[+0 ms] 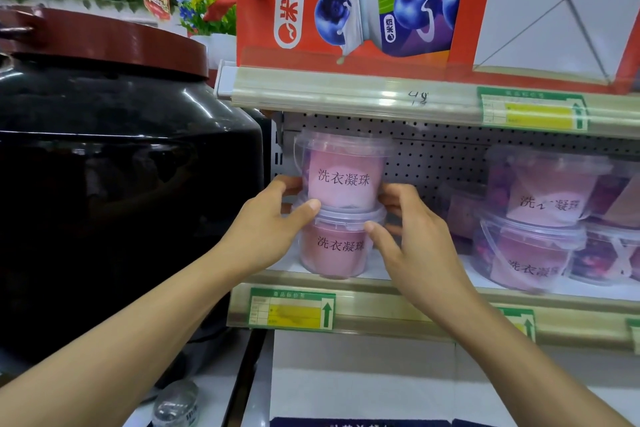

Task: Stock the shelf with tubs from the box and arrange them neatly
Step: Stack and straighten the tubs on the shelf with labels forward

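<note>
Two clear tubs with pink contents stand stacked at the left end of the middle shelf (381,291). The upper tub (344,173) sits on the lid of the lower tub (334,250). My left hand (266,232) grips the stack from the left, its thumb at the seam between the tubs. From the right, my right hand (412,239) holds the same seam, with its thumb on the lower tub's lid and its fingers behind. More stacked tubs (540,218) stand further right on the same shelf. The box is out of view.
A big black jar (121,184) with a red-brown lid stands close to the left of the shelf. An orange drink carton (349,3) sits on the shelf above. Price labels (292,308) line the shelf edges. A white lower shelf (363,378) lies below.
</note>
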`<state>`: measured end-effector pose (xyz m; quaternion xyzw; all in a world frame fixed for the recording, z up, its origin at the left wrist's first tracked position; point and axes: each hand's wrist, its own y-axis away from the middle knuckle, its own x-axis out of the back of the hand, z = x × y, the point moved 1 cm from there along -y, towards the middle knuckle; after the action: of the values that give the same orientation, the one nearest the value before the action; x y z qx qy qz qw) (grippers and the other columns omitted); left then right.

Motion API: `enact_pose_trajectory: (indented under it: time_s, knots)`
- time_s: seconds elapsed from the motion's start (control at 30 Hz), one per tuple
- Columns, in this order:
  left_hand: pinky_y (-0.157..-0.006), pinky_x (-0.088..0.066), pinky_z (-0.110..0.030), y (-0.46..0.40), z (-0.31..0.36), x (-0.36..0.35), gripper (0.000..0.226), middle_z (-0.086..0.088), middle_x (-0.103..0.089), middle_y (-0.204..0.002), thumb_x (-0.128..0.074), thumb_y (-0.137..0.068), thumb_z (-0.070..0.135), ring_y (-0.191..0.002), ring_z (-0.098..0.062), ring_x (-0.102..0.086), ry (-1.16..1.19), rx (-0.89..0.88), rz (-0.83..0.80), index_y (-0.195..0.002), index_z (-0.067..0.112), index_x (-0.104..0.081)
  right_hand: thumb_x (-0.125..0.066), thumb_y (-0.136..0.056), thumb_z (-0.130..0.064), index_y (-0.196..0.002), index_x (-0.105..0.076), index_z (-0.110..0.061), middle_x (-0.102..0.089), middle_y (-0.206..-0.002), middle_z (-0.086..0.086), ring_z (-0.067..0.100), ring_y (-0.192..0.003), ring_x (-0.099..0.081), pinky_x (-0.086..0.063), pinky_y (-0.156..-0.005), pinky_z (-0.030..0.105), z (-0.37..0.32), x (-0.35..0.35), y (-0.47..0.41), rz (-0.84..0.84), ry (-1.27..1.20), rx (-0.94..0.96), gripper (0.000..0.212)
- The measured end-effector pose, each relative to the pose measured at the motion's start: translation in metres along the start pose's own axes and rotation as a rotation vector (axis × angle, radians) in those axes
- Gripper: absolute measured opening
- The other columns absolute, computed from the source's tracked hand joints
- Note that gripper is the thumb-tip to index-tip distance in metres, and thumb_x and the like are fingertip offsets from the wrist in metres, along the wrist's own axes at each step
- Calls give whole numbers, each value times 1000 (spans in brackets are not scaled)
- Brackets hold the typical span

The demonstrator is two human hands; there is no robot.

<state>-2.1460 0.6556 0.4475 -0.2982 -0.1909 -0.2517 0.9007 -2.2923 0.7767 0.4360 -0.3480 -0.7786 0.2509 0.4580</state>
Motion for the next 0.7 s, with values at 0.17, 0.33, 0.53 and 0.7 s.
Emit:
enact_pose_trajectory:
  time_s: [0.17,0.33,0.53,0.7]
  knots:
    - [-102,-33,-25,13,5,-3,52,5,-44,-137,-58,-89,34,-126,-12,-42,-189,-72,105,-135,22,-39,-61,-88,-27,-133,-38,-20,-46,-135,-3,14,-121,-45,-33,-94,18,0,4,7,-8,101,-22,52]
    - [-108,-22,-27,38,22,-13,60,-1,-30,-142,-56,-79,39,-132,-15,-27,-401,-379,193,-133,21,-39,-61,-87,-24,-140,-35,-17,-36,-140,0,14,-128,-34,-21,-95,13,8,33,24,77,285,-23,60]
    - [-95,-36,-41,45,52,-46,48,-13,-42,-132,-48,-76,36,-116,-30,-41,-511,-543,260,-120,16,-47,-64,-85,-23,-129,-47,-14,-39,-136,2,17,-127,-36,-23,-97,17,40,79,52,176,400,-89,47]
    - [-94,-36,-32,43,73,-85,51,-5,-45,-129,-46,-77,38,-115,-24,-46,-461,-603,152,-124,18,-45,-67,-83,-17,-131,-42,-12,-38,-133,6,18,-119,-39,-24,-85,13,82,121,60,248,388,-168,54]
